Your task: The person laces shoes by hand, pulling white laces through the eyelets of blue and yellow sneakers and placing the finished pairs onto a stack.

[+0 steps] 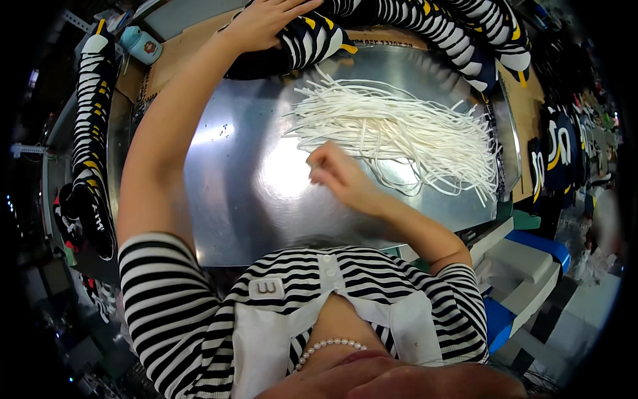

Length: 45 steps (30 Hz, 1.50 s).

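The far striped bundle [307,45] is reached by the left hand [269,24] — pinch seemingly needed; neither grip, right hand [335,176] curled, can be told.

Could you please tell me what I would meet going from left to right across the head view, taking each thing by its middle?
Long dark, white and yellow stack → light-blue bottle → left hand → right hand → white cords → pale-and-blue equipment.
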### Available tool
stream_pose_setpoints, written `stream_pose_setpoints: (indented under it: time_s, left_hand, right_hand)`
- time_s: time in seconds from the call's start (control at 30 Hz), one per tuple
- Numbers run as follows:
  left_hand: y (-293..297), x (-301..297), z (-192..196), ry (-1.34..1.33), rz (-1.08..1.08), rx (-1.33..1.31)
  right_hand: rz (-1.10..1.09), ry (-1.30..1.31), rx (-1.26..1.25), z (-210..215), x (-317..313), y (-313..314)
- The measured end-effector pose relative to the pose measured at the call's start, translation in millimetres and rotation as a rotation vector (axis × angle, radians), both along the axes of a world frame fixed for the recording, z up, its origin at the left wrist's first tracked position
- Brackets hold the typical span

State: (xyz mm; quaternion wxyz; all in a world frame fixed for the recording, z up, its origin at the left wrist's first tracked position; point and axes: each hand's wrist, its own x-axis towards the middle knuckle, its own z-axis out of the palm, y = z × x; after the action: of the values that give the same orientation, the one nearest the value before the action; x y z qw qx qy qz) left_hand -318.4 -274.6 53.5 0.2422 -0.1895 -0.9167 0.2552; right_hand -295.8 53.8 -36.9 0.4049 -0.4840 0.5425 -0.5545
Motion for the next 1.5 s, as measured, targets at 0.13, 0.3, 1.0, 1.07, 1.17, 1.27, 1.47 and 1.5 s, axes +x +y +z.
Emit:
stream_pose_setpoints:
  time_s: [0.13,0.3,1.0,1.07,1.17,1.27,1.47,1.5]
  left_hand:
    - [-16,-29,-43,-0.325,0.360,0.446]
    - [17,52,-39,-0.253,0.500,0.478]
    - [136,183,-171,0.371,0.597,0.959]
    - [157,186,-173,0.376,0.595,1.004]
    - [149,179,-167,0.383,0.781,1.095]
    - [151,185,-154,0.264,0.941,1.088]
    - [175,258,-102,0.307,0.778,1.300]
    - [187,267,-91,0.389,0.540,1.506]
  right_hand:
    - [-0.253,-0.265,0.004,-5,-81,-1]
    - [-0.386,0.592,0.058,-13,-145,-28]
    - [-0.297,0.254,-0.459,195,-19,-18]
    - [-0.195,0.061,-0.543,211,-22,29]
    - [0.067,-0.096,-0.623,225,-8,63]
    - [0.091,-0.115,-0.740,242,10,115]
    - [-0.466,-0.050,-0.607,185,27,194]
    - [-0.569,-0.099,-0.358,161,34,192]
